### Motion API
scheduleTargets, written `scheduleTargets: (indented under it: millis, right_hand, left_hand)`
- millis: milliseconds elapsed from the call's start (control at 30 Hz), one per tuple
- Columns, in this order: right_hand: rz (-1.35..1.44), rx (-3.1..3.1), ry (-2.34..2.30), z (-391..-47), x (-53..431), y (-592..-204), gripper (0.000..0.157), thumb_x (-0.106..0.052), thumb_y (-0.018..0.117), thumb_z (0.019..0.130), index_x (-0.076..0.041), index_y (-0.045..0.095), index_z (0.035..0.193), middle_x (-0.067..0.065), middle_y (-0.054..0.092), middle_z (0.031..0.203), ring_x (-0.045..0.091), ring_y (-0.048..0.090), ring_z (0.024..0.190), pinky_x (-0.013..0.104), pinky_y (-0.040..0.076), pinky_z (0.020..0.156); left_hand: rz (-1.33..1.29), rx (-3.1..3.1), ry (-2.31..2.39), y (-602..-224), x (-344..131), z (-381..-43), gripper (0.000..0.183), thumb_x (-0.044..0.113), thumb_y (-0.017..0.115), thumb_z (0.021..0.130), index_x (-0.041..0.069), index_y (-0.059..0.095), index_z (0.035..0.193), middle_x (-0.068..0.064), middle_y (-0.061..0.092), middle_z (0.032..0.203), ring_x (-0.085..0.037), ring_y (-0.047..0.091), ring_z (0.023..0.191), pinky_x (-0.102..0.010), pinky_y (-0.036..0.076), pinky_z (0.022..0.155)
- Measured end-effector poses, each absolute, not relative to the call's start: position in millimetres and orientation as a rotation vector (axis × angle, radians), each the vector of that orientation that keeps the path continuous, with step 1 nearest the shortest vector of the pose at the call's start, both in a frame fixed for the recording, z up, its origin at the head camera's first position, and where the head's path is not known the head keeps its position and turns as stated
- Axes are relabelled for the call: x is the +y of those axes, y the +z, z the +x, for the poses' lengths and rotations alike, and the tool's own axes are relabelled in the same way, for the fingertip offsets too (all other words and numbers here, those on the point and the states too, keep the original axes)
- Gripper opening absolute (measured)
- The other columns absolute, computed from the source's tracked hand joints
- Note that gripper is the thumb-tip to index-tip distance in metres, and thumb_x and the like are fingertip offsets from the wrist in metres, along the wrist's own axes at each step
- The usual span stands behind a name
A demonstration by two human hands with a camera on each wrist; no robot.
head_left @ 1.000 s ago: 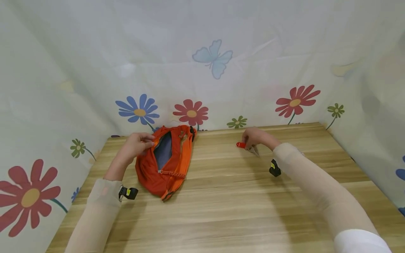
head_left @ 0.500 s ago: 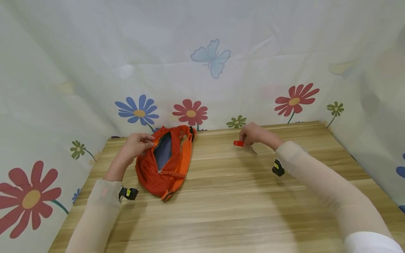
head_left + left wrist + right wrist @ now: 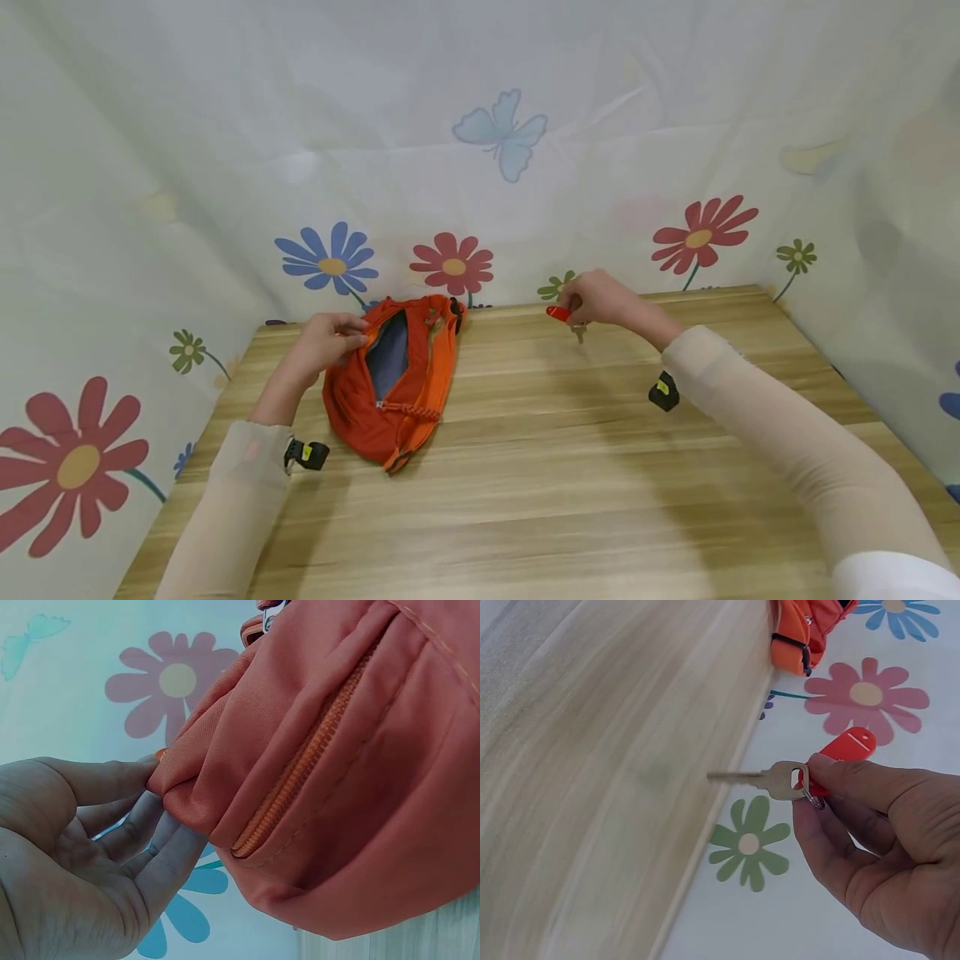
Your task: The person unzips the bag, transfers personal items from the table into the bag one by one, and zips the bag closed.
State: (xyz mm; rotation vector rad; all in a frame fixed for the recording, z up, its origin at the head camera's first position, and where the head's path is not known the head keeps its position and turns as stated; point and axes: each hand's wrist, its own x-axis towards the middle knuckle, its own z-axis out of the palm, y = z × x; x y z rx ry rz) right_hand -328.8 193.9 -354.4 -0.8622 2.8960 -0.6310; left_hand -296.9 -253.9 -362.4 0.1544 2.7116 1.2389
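An orange-red waist bag [image 3: 348, 412] lies on the table with its main zip open, showing a grey lining. My left hand [image 3: 324, 346] pinches the fabric at the bag's left edge; in the left wrist view thumb and fingers [image 3: 112, 780] grip a fold beside an orange zip. Above the table at the right, my right hand [image 3: 600, 298] pinches a red key tag [image 3: 558, 313]. From the tag's ring hangs a metal key [image 3: 780, 780], pointing down in the head view and apart from the tabletop.
The wood-grain table [image 3: 510, 500] ends at a white curtain [image 3: 637, 100] printed with flowers and a butterfly. Curtain also hangs along the left and right sides. Small black cameras [image 3: 663, 392] sit at both wrists.
My right hand has lifted the key and red tag up from the table and slightly left; the key now hangs down. My left hand keeps its hold on the bag's edge.
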Motion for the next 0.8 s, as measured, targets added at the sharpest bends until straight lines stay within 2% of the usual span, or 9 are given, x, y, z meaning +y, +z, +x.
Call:
scheduleTargets:
  millis: [500,800]
  right_hand:
    - [-0.879,2.887,-0.663,-321,183,-337,0.009,-0.001,0.079,0.085,-0.002,0.072,0.09,0.008,0.073,0.085,0.02,0.065,0.076,0.035,0.056,0.072]
    - [-0.92,2.898,-0.654,-319,171,-330,0.008,-0.003,0.079,0.087,-0.005,0.071,0.087,0.005,0.073,0.084,0.018,0.066,0.076,0.035,0.056,0.073]
  left_hand:
    - [0.165,2.698,1.267,-361,-253,-297,0.031,0.006,0.059,0.102,-0.008,0.061,0.13,-0.023,0.064,0.113,-0.017,0.057,0.073,-0.025,0.051,0.061]
    - [0.16,2.717,1.247,-364,-253,-296,0.032,0.007,0.061,0.102,-0.007,0.061,0.13,-0.024,0.065,0.113,-0.019,0.057,0.075,-0.027,0.053,0.063]
